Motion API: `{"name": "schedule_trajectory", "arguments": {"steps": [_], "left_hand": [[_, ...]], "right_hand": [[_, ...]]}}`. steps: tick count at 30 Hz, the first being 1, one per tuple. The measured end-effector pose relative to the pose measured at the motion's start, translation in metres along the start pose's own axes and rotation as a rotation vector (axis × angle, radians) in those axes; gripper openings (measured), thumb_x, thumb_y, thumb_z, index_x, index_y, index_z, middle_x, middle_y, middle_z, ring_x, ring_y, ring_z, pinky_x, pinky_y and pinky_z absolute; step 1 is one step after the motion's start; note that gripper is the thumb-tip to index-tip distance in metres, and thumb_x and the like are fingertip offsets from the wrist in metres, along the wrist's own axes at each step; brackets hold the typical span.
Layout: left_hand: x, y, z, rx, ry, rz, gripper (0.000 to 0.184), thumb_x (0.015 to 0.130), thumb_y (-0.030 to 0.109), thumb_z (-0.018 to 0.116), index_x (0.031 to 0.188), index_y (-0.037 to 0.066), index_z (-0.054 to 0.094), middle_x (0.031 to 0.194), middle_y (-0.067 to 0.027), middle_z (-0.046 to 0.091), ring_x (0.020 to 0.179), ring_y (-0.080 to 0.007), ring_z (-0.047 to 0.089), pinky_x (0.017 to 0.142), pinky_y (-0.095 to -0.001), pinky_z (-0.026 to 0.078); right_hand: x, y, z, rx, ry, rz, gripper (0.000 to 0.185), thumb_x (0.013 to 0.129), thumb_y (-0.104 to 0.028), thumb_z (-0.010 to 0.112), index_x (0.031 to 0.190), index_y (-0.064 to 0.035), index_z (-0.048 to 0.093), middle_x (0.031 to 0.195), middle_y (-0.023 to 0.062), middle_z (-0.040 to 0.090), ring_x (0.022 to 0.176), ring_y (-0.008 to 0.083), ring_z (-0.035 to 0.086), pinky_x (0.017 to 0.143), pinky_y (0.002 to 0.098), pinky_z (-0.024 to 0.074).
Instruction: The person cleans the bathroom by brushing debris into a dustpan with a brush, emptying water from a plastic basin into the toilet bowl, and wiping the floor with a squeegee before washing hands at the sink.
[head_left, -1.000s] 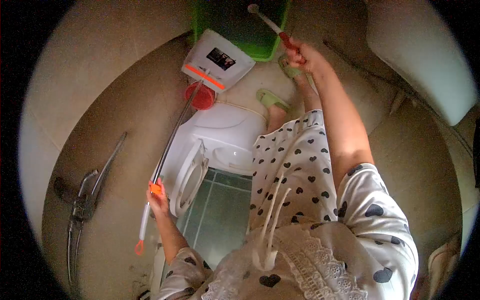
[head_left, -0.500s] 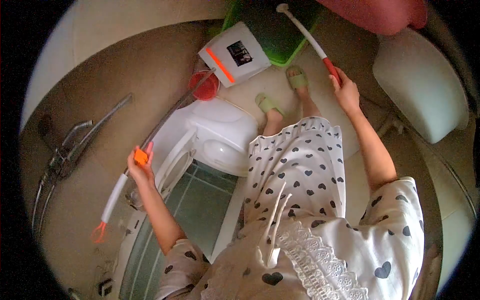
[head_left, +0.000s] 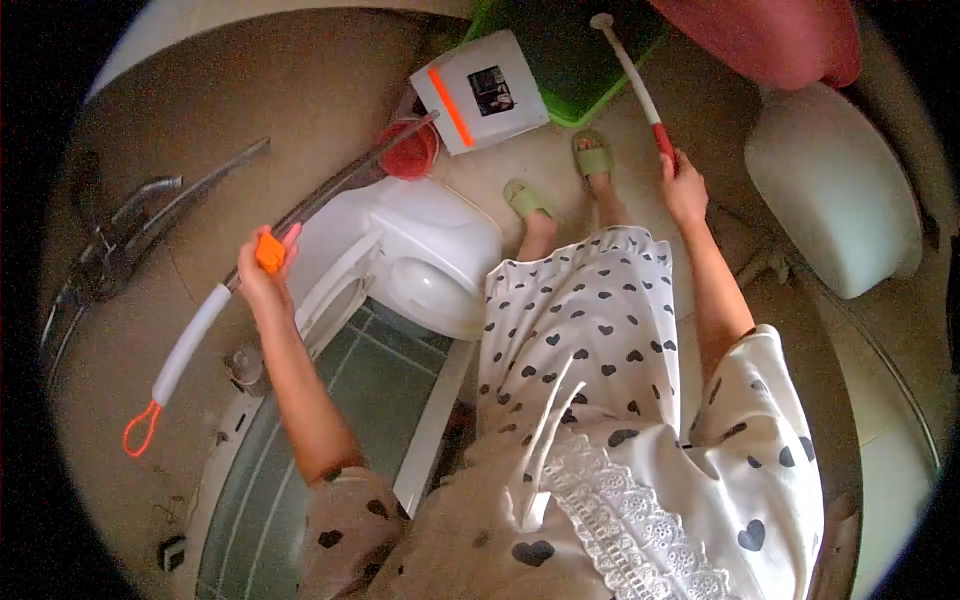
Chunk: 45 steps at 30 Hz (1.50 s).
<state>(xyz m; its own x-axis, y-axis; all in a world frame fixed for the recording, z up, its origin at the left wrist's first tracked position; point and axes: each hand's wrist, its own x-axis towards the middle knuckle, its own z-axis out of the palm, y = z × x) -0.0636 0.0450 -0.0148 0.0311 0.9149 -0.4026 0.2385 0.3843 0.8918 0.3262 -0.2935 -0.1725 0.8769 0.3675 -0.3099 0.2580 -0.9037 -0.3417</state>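
Note:
My left hand [head_left: 265,275] is closed around a long metal pole [head_left: 345,180]. The pole has a white grip [head_left: 190,340] and an orange hanging loop [head_left: 143,430]. An orange piece [head_left: 270,253] shows at my fingers; I cannot tell if it is fixed to the pole. The pole's far end meets a white flat-faced item [head_left: 520,80] with an orange strip and a dark label; whether they are joined is unclear. In my right hand [head_left: 684,190] is a red-and-white stick [head_left: 637,88], gripped by its red end, its rounded white tip pointing away.
A white toilet [head_left: 430,215] stands left of my legs, beside a glass-like dark panel [head_left: 340,440]. Behind it is a red bucket [head_left: 410,155]. A green-rimmed tub [head_left: 575,122], a pink basin [head_left: 765,40] and a white basin [head_left: 835,190] lie ahead and right. Shower fittings [head_left: 105,240] line the left wall.
The view has shifted slightly. My left hand has moved up and left in view with the pole. My right hand has come slightly lower, still on the stick.

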Motion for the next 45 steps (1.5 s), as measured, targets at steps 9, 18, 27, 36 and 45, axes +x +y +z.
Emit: {"name": "schedule_trajectory", "arguments": {"steps": [9,18,27,36,45], "left_hand": [[0.021,0.003,0.036,0.131,-0.129,0.058,0.031,0.085,0.029,0.043,0.096,0.001,0.053,0.093,-0.0097,0.057,0.084,-0.0247,0.062,0.068,-0.026,0.048],[0.013,0.015,0.082,0.153,-0.163,0.176,0.028,0.085,0.027,0.043,0.088,0.002,0.055,0.088,-0.0086,0.053,0.078,-0.0225,0.063,0.06,-0.0216,0.044],[0.017,0.008,0.074,0.113,-0.179,0.205,0.026,0.083,0.025,0.043,0.085,0.002,0.055,0.084,-0.0077,0.055,0.074,-0.0223,0.063,0.059,-0.0212,0.043],[-0.013,0.014,0.082,0.115,-0.15,0.195,0.024,0.083,0.023,0.044,0.085,0.002,0.054,0.089,-0.0087,0.054,0.075,-0.0241,0.064,0.062,-0.0223,0.045],[-0.028,0.009,0.111,-0.005,-0.195,0.245,0.022,0.082,0.02,0.045,0.081,-0.001,0.053,0.082,-0.0086,0.049,0.071,-0.0294,0.063,0.059,-0.0248,0.044]], "right_hand": [[-0.03,0.032,-0.016,-0.426,-0.156,-0.561,0.033,0.084,-0.037,0.046,0.105,-0.0135,0.055,0.066,0.0169,0.06,0.059,0.0337,0.058,0.055,0.0437,0.0463],[0.047,0.011,0.048,-0.92,-0.34,-0.88,0.035,0.08,-0.017,0.045,0.114,-0.0184,0.049,0.078,0.0118,0.063,0.069,0.0256,0.062,0.059,0.0402,0.049],[0.044,0.037,-0.026,-0.962,-0.362,-0.81,0.058,0.082,-0.015,0.042,0.131,-0.0414,0.024,0.082,0.0099,0.062,0.07,0.0256,0.062,0.059,0.0394,0.0485],[0.073,-0.02,0.063,-0.861,-0.311,-0.709,0.048,0.083,-0.016,0.04,0.125,-0.0386,0.037,0.096,0.0086,0.059,0.091,0.0281,0.057,0.081,0.0415,0.0408],[0.087,0.041,0.047,-0.951,-0.121,-0.809,0.054,0.08,-0.011,0.041,0.129,-0.0331,0.034,0.09,0.0119,0.061,0.081,0.0279,0.06,0.081,0.0431,0.0417]]}}
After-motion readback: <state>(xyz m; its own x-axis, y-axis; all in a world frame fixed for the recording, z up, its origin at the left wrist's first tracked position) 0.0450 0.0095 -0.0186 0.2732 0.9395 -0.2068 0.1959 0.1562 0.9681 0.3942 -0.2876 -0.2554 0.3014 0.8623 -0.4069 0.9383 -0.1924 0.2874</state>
